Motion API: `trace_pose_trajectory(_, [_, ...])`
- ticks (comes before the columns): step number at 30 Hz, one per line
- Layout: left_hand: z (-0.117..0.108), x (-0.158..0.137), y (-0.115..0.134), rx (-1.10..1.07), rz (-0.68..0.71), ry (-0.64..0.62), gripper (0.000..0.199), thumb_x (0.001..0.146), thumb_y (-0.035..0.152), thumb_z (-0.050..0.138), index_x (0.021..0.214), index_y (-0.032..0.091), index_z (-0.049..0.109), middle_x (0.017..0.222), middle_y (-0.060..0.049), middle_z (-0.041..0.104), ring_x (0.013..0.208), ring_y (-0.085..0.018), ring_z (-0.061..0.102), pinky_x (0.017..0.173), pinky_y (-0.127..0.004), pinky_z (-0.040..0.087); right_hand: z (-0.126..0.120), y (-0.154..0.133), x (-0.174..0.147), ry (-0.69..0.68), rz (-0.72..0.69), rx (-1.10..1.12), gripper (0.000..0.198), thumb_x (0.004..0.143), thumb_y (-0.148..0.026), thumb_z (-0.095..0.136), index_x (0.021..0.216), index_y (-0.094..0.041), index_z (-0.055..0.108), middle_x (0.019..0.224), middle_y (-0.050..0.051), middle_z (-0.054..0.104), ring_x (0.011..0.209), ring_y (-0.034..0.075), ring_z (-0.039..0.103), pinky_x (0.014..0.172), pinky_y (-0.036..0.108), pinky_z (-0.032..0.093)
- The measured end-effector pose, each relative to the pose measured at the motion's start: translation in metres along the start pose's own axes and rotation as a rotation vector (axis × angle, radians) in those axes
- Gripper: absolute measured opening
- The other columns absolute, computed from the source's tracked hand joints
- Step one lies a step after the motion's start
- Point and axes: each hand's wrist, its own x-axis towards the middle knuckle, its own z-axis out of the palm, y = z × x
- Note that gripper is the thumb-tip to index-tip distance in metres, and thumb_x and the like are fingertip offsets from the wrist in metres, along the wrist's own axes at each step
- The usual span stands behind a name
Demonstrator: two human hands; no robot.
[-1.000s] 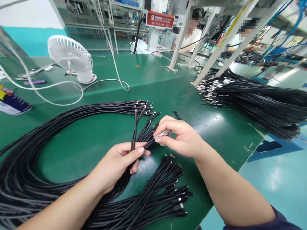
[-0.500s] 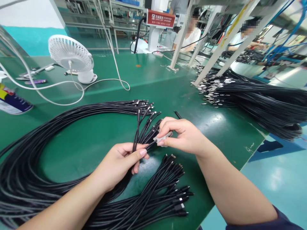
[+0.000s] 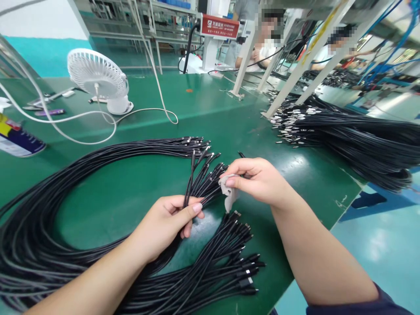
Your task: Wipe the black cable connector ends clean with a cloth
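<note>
My left hand (image 3: 179, 214) is closed around a bunch of black USB cables (image 3: 205, 183), whose plug ends fan out past the thumb. Pinched in my right hand (image 3: 254, 179) is a crumpled whitish cloth (image 3: 230, 199), its lower end hanging loose close to the plugs. Below both hands lies another spread of black cable ends (image 3: 226, 258) with metal plugs. The long cable bundle (image 3: 65, 175) curves round on the left, its far plug ends lying beyond my left hand.
A white fan (image 3: 98, 78) with a white cord stands at the back left, near a dark blue and yellow can (image 3: 22, 140). Another heap of black cables (image 3: 354, 135) lies at the right behind metal posts (image 3: 288, 74). Two people sit across the green table (image 3: 203, 118).
My right hand has drawn slightly back to the right, off the cable plug, and the cloth now hangs down from its fingers. My left hand keeps its hold on the cables.
</note>
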Motion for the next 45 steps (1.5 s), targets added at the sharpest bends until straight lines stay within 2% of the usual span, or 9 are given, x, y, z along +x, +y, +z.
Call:
trace_pose_trajectory(5, [0.0,0.001,-0.002,-0.007,0.022,0.021,0.026,0.073,0.04,0.071,0.065,0.016,0.07,0.053,0.004,0.061,0.039,-0.006,0.041,0.046,-0.023,0.038,0.004,0.005,0.003,0.033,-0.018,0.017,0.02,0.084,-0.034,0.066,0.084,-0.014,0.069,0.074,0.005,0.069,0.063,0.013,0.063,0.054,0.022,0.05])
trace_pose_trajectory(9, [-0.001,0.0,-0.004,0.021,0.011,-0.022,0.029,0.076,0.044,0.068,0.071,0.015,0.07,0.041,0.006,0.051,0.04,-0.008,0.04,0.046,-0.022,0.035,0.008,0.007,0.003,0.047,-0.04,0.154,0.02,0.082,-0.029,0.07,0.096,-0.016,0.066,0.076,0.003,0.069,0.066,0.012,0.065,0.057,0.023,0.052])
trace_pose_trajectory(18, [-0.001,0.0,-0.004,0.055,-0.002,-0.064,0.034,0.073,0.05,0.069,0.071,0.016,0.07,0.04,0.008,0.047,0.041,-0.008,0.038,0.045,-0.021,0.034,0.017,-0.003,-0.001,0.04,0.018,0.29,0.03,0.076,-0.04,0.075,0.073,-0.016,0.057,0.059,0.0,0.061,0.047,0.012,0.057,0.04,0.023,0.046])
trace_pose_trajectory(22, [-0.001,-0.001,-0.004,0.099,0.015,-0.095,0.033,0.077,0.048,0.066,0.069,0.016,0.069,0.041,0.007,0.047,0.042,-0.008,0.04,0.047,-0.022,0.035,0.014,-0.002,-0.001,0.129,-0.067,0.115,0.032,0.086,-0.041,0.063,0.066,-0.016,0.055,0.058,-0.001,0.056,0.05,0.009,0.051,0.046,0.021,0.041])
trace_pose_trajectory(29, [-0.001,0.0,-0.004,0.146,-0.002,-0.055,0.03,0.082,0.045,0.061,0.07,0.017,0.068,0.04,0.006,0.046,0.047,-0.012,0.044,0.047,-0.024,0.035,0.017,0.006,0.002,0.31,-0.271,-0.498,0.025,0.093,-0.024,0.049,0.07,-0.017,0.057,0.063,0.0,0.057,0.059,0.011,0.052,0.059,0.023,0.041])
trace_pose_trajectory(33, [-0.002,0.0,-0.005,0.12,0.012,-0.022,0.028,0.083,0.042,0.061,0.071,0.018,0.068,0.04,0.006,0.048,0.047,-0.011,0.044,0.049,-0.024,0.035,0.018,0.005,0.004,0.314,-0.18,-0.273,0.02,0.09,-0.029,0.055,0.076,-0.017,0.06,0.069,0.002,0.063,0.064,0.013,0.058,0.063,0.025,0.045])
trace_pose_trajectory(38, [-0.002,0.0,-0.004,0.094,0.038,0.018,0.028,0.081,0.043,0.063,0.07,0.017,0.068,0.042,0.006,0.05,0.045,-0.01,0.043,0.048,-0.024,0.036,0.01,0.003,0.005,0.119,0.008,0.186,0.026,0.072,-0.034,0.078,0.077,-0.014,0.062,0.07,0.002,0.065,0.063,0.013,0.061,0.059,0.025,0.049])
trace_pose_trajectory(41, [-0.001,-0.002,-0.003,0.089,0.054,0.027,0.027,0.078,0.043,0.067,0.068,0.018,0.069,0.04,0.006,0.049,0.045,-0.011,0.044,0.046,-0.024,0.037,0.006,0.005,0.006,0.044,0.075,0.306,0.027,0.069,-0.034,0.081,0.074,-0.014,0.063,0.069,0.002,0.067,0.061,0.013,0.061,0.057,0.025,0.05])
trace_pose_trajectory(45, [0.0,-0.001,-0.003,0.053,0.055,0.049,0.025,0.074,0.041,0.072,0.067,0.017,0.071,0.04,0.005,0.049,0.045,-0.011,0.045,0.045,-0.023,0.037,0.006,0.006,0.006,0.082,0.07,0.325,0.027,0.072,-0.038,0.078,0.071,-0.015,0.064,0.07,0.003,0.068,0.063,0.013,0.062,0.059,0.026,0.052])
